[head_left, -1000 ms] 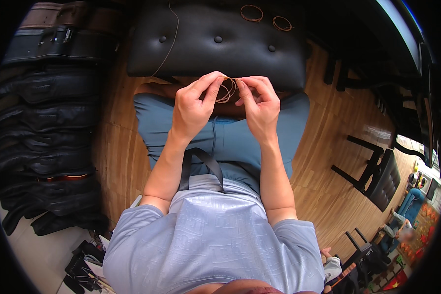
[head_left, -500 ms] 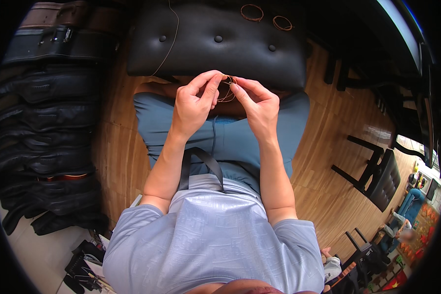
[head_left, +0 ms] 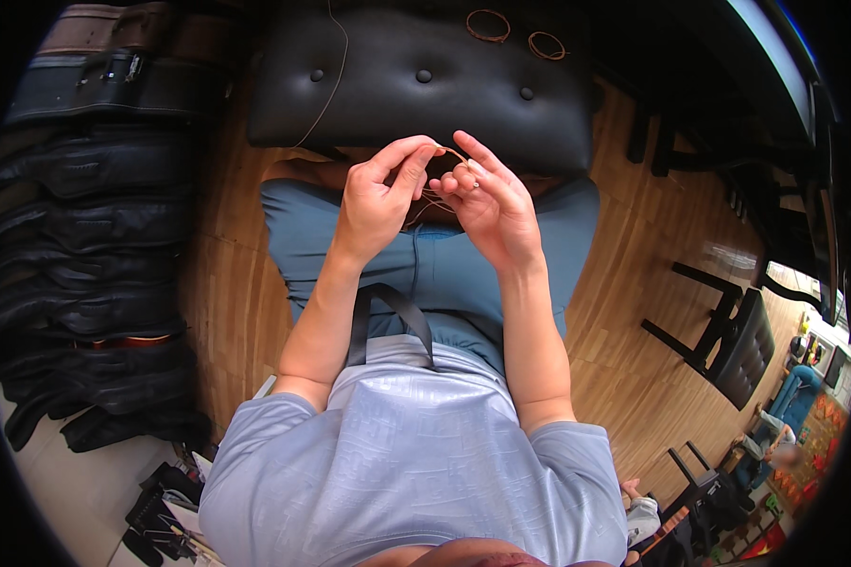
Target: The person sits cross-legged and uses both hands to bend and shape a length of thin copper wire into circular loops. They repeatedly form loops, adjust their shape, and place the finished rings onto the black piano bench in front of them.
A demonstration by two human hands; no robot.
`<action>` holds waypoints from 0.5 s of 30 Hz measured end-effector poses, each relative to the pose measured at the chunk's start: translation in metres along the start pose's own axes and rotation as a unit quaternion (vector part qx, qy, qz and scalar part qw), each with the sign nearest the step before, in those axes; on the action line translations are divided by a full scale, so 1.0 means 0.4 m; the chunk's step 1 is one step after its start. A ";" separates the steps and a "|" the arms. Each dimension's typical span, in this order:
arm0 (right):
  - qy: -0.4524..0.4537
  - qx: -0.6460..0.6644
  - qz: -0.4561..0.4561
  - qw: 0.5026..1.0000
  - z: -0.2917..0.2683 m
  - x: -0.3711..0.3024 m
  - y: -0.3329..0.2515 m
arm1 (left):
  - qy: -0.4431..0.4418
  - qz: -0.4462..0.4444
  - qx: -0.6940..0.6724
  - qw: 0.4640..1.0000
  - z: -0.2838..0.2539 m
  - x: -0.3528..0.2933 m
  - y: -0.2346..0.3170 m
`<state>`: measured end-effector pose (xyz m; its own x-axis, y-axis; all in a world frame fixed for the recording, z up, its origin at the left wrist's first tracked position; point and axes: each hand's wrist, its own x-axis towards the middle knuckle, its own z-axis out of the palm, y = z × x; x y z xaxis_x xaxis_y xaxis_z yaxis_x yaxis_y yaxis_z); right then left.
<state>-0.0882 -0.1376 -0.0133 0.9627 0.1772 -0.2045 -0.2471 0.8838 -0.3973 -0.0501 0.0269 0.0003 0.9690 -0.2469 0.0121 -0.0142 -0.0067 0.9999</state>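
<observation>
Above my lap, a thin copper-coloured guitar string (head_left: 456, 153) in a loose coil is stretched between my two hands. My left hand (head_left: 373, 208) pinches it between thumb and index finger. My right hand (head_left: 501, 222) is turned with its palm partly up; its thumb and curled fingers hold the string while the index finger points out. A small shiny end shows by the right thumb. Some loops hang below the fingers, partly hidden by the hands. Two more coiled strings, one larger (head_left: 488, 26) and one smaller (head_left: 547, 45), lie on the black padded bench (head_left: 378, 104) ahead.
A single uncoiled string (head_left: 336, 80) runs across the bench's left part and over its near edge. Black instrument cases (head_left: 95, 227) stand in a row at left. A black chair (head_left: 733, 345) is on the wooden floor (head_left: 615, 283) at right. Another person (head_left: 775, 435) sits far right.
My right hand has turned palm-up and its index finger has lifted off, drawing slightly right. The left hand keeps its pinch on the string.
</observation>
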 end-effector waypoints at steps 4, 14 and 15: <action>0.012 -0.026 -0.043 0.999 0.008 0.005 0.005 | -0.006 0.026 0.024 0.999 0.000 0.001 -0.011; 0.115 -0.502 -0.240 0.823 0.004 0.009 0.027 | 0.007 0.055 0.069 0.996 0.000 0.003 0.000; 0.112 -0.500 -0.235 0.826 0.004 0.008 0.025 | 0.009 0.060 0.073 0.995 0.000 0.004 -0.002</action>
<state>-0.0874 -0.1274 -0.0168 0.9611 -0.2680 0.0672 0.0730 0.0117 -0.9973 -0.0487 0.0265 -0.0004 0.9622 -0.2372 0.1336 -0.1654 -0.1196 0.9790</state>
